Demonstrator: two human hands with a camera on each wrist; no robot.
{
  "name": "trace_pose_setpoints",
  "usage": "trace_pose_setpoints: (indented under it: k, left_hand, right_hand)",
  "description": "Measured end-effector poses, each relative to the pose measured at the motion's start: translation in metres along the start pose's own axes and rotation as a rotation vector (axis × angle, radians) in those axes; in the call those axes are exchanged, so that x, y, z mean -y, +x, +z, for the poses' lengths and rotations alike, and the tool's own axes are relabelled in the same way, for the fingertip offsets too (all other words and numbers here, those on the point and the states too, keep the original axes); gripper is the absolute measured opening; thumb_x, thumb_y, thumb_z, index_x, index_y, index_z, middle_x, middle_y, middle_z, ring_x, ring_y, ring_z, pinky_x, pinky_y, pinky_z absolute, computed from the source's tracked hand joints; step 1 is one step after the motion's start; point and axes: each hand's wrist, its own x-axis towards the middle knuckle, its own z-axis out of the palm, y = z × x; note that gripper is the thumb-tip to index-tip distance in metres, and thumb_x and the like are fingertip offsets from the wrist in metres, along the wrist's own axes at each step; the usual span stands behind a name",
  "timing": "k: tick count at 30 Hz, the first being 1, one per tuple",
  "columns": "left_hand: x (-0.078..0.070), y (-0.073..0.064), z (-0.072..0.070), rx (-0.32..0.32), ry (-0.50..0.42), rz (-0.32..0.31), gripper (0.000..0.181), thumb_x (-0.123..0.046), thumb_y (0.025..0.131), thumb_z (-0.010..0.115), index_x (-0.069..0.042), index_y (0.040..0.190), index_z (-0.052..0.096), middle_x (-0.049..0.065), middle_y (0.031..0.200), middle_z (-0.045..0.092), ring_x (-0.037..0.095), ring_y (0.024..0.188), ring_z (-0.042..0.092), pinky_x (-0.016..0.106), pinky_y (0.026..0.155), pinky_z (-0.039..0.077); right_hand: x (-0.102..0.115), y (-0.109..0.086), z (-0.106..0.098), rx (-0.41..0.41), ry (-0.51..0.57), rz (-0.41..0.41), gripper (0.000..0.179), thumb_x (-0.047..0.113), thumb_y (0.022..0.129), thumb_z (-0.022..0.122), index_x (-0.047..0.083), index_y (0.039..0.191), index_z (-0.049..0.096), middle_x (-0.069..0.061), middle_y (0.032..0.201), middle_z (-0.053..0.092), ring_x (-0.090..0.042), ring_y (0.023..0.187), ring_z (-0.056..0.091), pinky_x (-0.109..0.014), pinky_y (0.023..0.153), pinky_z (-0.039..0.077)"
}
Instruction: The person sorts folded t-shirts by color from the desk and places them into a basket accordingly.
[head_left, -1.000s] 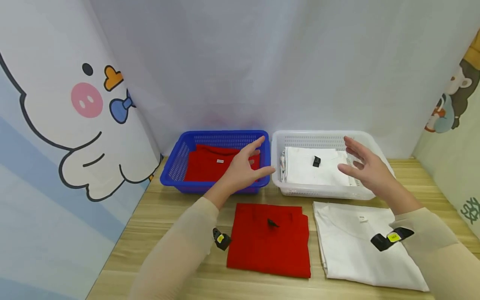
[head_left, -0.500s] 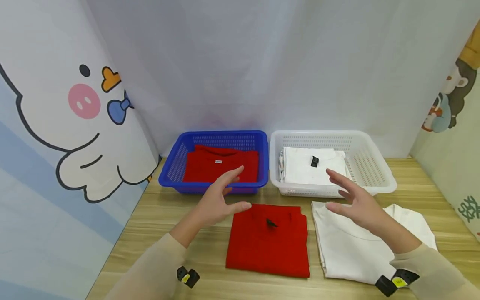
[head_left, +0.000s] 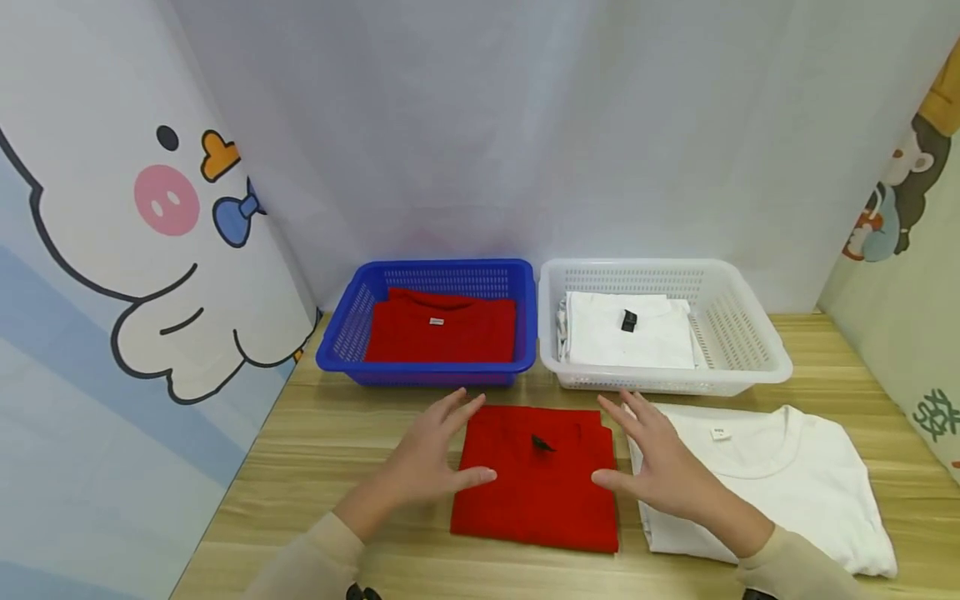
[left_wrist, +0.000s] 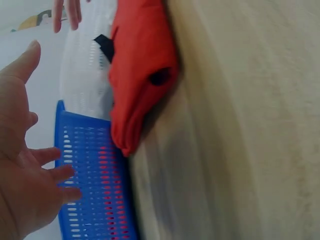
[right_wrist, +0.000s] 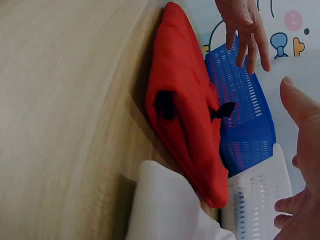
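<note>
A folded red shirt [head_left: 536, 492] with a black tag lies on the table, between my two hands. My left hand [head_left: 427, 458] is over its left edge, fingers spread and thumb pointing inward. Over its right edge is my right hand [head_left: 660, 467], also spread and holding nothing. That hand overlaps part of a folded white shirt [head_left: 810, 483] with a pale neck label, which lies to the right. In the left wrist view the red shirt [left_wrist: 142, 60] stands a little apart from my fingers, and the right wrist view likewise shows the red shirt [right_wrist: 182, 100] away from my fingers.
Behind the shirts stand a blue basket [head_left: 427, 377] holding a red folded shirt [head_left: 442, 337] and a white basket [head_left: 667, 382] with white folded shirts [head_left: 626, 342]. A pale curtain [head_left: 480, 133] rises directly behind both baskets. Cartoon-printed sheets [head_left: 90, 333] hang at the sides.
Both hands have come back from above the baskets toward me and down to either side of the red shirt on the table. The shirts and baskets have stayed in place.
</note>
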Motion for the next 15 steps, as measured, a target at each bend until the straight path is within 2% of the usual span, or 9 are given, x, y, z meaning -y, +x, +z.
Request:
trace_pose_setpoints:
  k: [4, 6, 10, 15]
  left_hand:
    - [0.007, -0.001, 0.018, 0.057, 0.222, -0.022, 0.102, -0.082, 0.074, 0.051, -0.027, 0.154, 0.023, 0.017, 0.156, 0.023, 0.042, 0.140, 0.022, 0.066, 0.106, 0.024]
    - [0.010, -0.002, 0.025, 0.079, 0.284, -0.044, 0.104, -0.086, 0.072, 0.046, -0.026, 0.154, 0.022, 0.019, 0.156, 0.021, 0.044, 0.141, 0.018, 0.069, 0.105, 0.020]
    - [0.013, -0.003, 0.036, 0.102, 0.340, -0.100, 0.105, -0.090, 0.070, 0.041, -0.030, 0.155, 0.020, 0.018, 0.158, 0.017, 0.044, 0.142, 0.012, 0.071, 0.105, 0.016]
    - [0.014, -0.003, 0.045, 0.121, 0.357, -0.139, 0.106, -0.092, 0.070, 0.034, -0.032, 0.155, 0.018, 0.018, 0.158, 0.015, 0.045, 0.143, 0.010, 0.073, 0.104, 0.014]
  right_hand:
    - [0.000, 0.000, 0.023, 0.006, -0.117, 0.018, 0.093, 0.060, 0.076, 0.072, 0.018, 0.151, 0.034, -0.025, 0.152, 0.027, -0.048, 0.139, 0.019, -0.079, 0.095, 0.017]
    - [-0.001, -0.001, 0.032, 0.015, -0.167, 0.041, 0.096, 0.066, 0.074, 0.069, 0.018, 0.150, 0.035, -0.027, 0.151, 0.026, -0.047, 0.139, 0.018, -0.079, 0.095, 0.016]
    - [-0.001, -0.002, 0.046, 0.046, -0.238, 0.092, 0.099, 0.074, 0.073, 0.064, 0.019, 0.150, 0.036, -0.027, 0.153, 0.024, -0.046, 0.141, 0.015, -0.078, 0.097, 0.014]
    - [0.000, -0.003, 0.058, 0.072, -0.268, 0.139, 0.102, 0.081, 0.072, 0.055, 0.020, 0.151, 0.033, -0.029, 0.152, 0.023, -0.048, 0.140, 0.015, -0.075, 0.101, 0.012]
